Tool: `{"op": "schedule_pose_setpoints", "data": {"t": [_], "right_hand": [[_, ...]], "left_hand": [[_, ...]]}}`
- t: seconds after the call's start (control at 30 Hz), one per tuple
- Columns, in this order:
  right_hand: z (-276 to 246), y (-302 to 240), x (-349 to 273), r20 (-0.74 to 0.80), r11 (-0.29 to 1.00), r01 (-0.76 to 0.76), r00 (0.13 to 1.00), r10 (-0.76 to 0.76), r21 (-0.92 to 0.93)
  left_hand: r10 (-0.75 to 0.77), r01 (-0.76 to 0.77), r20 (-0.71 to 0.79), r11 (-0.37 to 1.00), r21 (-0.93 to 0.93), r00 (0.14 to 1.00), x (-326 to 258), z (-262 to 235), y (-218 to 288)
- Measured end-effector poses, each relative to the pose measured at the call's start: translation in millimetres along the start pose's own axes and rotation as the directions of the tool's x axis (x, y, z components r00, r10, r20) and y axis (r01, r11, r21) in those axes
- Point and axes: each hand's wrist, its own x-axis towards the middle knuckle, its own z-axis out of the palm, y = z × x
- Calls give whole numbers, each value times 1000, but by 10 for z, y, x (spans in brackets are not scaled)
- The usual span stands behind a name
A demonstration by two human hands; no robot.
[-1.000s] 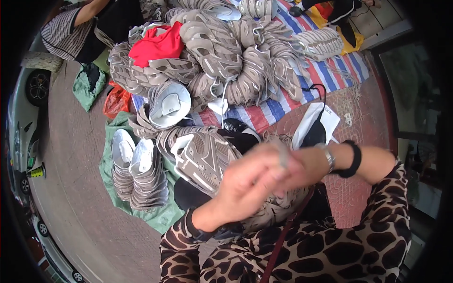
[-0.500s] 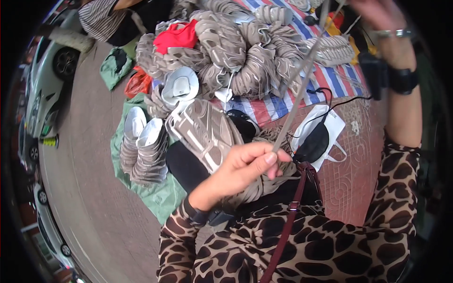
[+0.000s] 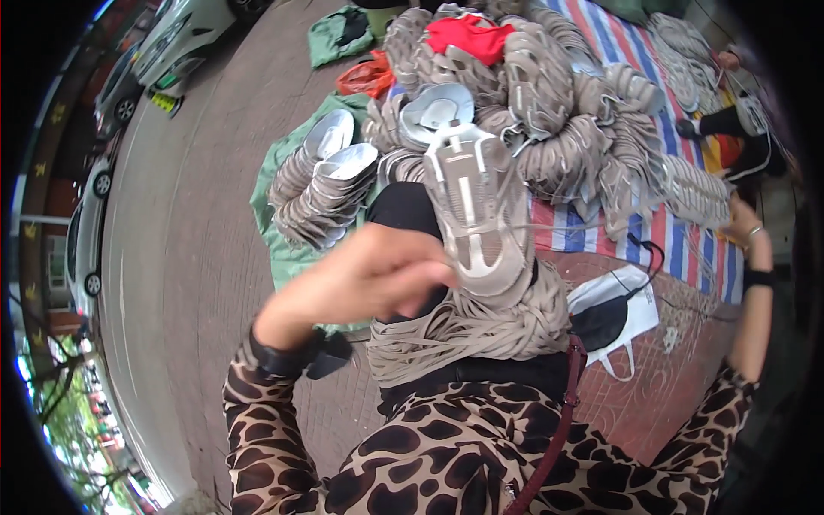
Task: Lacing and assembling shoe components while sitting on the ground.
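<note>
A beige and white shoe upper (image 3: 485, 193) rests over my black-clad knee, toe toward me. Beside its toe, my left hand (image 3: 369, 268) is curled with thumb and fingers together, blurred by motion; whatever it may hold cannot be made out. My right hand (image 3: 745, 221) is stretched far out to the right, its fingers closed, beside a row of nested uppers (image 3: 693, 190). A thin pale shoelace (image 3: 566, 226) runs from the upper toward that hand, its far end faint. A thick bundle of beige laces (image 3: 463, 335) lies across my lap.
Piled uppers (image 3: 536, 86) with a red cloth (image 3: 468, 39) lie on a striped sheet (image 3: 562, 245). Two stacks (image 3: 330, 189) stand on a green sack (image 3: 270, 176) at left. A white bag (image 3: 635, 313) lies right of my lap. Another person's hand (image 3: 728, 58) shows at far right.
My right hand has swung from high up down to the far right, drawing the lace sideways. My left hand has moved left. The view has shifted, and the upper now lies toe toward me.
</note>
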Motion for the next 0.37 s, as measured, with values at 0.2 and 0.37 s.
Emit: {"op": "schedule_pose_setpoints", "data": {"t": [0.2, 0.37], "right_hand": [[-258, -3312, -416, -117, 268, 311, 823, -556, 912], [-59, -3554, -395, 387, 185, -371, 599, -701, 910]], "left_hand": [[441, -337, -67, 768, 544, 895, 489, 705, -252], [440, -340, -75, 780, 525, 895, 621, 682, -262]]}}
